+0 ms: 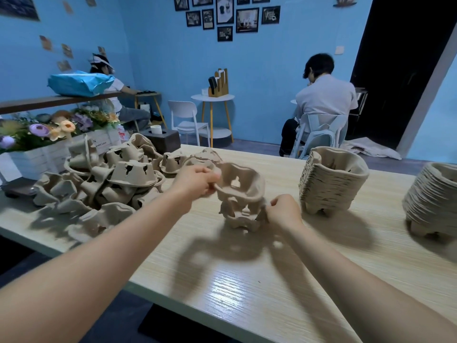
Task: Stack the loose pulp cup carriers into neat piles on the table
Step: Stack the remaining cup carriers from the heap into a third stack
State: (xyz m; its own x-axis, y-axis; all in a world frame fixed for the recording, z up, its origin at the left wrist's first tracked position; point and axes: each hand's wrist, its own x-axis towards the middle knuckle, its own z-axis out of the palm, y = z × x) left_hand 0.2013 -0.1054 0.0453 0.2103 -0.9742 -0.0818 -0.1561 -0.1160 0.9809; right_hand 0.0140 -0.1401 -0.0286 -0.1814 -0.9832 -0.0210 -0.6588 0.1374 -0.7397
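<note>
Left hand (197, 180) pinches a carrier (241, 183) rim, tilted above the small pile (243, 215) which the right hand (284, 210) grips, left of the tall stack (329, 184) on the surface (247, 280): level the carrier, align cups, then press down.

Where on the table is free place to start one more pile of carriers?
The near table in front of the small pile is bare, shadows only. A narrower bare strip lies between the tall stack and the right-edge stack. The left side is crowded with the loose heap, and both hands work at the middle.
</note>
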